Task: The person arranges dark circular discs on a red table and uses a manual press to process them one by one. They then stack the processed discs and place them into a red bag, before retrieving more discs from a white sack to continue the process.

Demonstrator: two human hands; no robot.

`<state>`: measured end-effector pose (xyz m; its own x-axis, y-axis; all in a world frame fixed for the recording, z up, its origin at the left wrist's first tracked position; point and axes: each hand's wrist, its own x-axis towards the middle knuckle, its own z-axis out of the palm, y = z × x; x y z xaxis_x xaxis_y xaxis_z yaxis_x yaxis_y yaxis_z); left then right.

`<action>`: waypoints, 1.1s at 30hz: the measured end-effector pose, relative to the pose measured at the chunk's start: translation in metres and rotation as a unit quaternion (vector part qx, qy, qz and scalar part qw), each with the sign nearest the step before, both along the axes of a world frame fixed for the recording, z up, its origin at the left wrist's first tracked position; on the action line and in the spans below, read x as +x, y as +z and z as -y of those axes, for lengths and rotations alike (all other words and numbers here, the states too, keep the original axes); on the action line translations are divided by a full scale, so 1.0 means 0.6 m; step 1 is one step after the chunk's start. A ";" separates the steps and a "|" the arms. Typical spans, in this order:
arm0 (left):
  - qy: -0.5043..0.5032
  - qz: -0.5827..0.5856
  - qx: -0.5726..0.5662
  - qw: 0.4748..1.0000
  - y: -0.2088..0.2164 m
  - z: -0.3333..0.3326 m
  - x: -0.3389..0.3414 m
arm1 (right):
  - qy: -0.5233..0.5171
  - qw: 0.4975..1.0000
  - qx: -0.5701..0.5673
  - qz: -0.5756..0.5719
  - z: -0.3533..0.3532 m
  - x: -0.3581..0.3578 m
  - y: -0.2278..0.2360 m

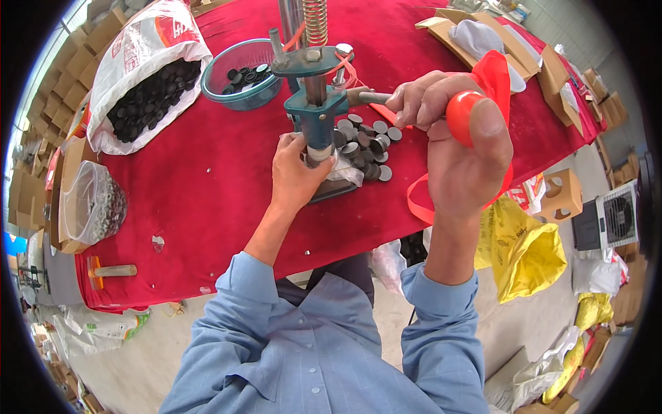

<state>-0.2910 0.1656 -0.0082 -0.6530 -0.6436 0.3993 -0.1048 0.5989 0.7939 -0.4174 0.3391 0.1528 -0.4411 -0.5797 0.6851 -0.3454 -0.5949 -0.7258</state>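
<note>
A green hand press (310, 110) with a coil spring stands on the red-covered table. My right hand (463, 155) is closed round its lever (376, 99), at the end with the red ball knob (460, 117); a red strap hangs about that hand. Under the press head, my left hand (295, 174) has its fingers closed in beside the pale lower tip of the ram. Whatever they pinch there is hidden. Right of the press base lies a loose pile of black and grey round discs (365, 148), next to a piece of clear plastic film (348, 171).
Behind the press sits a teal basin (243, 100) with more discs. A white sack (155, 83) of black discs lies to its left. Nearer are a clear tub (93, 203) of small parts and a hammer (110, 271). Yellow bags (524, 252) stand beyond the right edge.
</note>
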 end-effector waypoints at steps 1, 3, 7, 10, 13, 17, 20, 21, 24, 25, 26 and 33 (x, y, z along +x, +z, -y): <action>-0.005 -0.009 0.014 1.000 -0.004 0.002 0.000 | 0.001 1.000 0.001 0.000 0.000 0.000 0.001; -0.004 -0.002 0.026 1.000 -0.002 0.002 0.001 | -0.001 1.000 -0.002 0.000 0.000 0.000 -0.001; 0.005 0.008 0.037 0.999 0.005 -0.003 0.010 | 0.000 1.000 -0.007 0.003 -0.001 -0.004 -0.005; 0.012 0.032 0.023 0.999 0.006 0.001 0.015 | -0.002 1.000 -0.011 0.004 0.001 -0.003 -0.004; 0.020 0.038 0.034 0.998 0.011 -0.002 0.022 | -0.005 1.000 -0.006 0.001 0.000 -0.001 -0.005; 0.024 0.042 0.063 0.997 0.003 0.001 0.046 | 0.016 1.000 -0.011 -0.002 -0.014 0.004 -0.022; 0.028 0.040 0.095 0.994 -0.026 0.009 0.077 | 0.003 0.998 -0.065 -0.008 -0.030 0.026 -0.090; 0.029 0.038 0.102 0.994 -0.034 0.009 0.086 | -0.014 0.996 -0.088 -0.014 -0.042 0.039 -0.119; 0.035 0.050 0.100 0.993 -0.034 0.016 0.103 | -0.060 0.994 -0.011 0.088 -0.085 0.083 -0.182; 0.036 0.059 0.099 0.993 -0.033 0.013 0.109 | -0.044 0.997 -0.008 0.070 -0.089 0.073 -0.181; 0.037 0.059 0.095 0.993 -0.029 0.012 0.110 | -0.032 0.998 -0.008 0.048 -0.084 0.060 -0.172; 0.015 -0.020 0.087 0.996 -0.013 0.002 0.066 | -0.014 0.999 0.005 0.030 -0.079 0.045 -0.130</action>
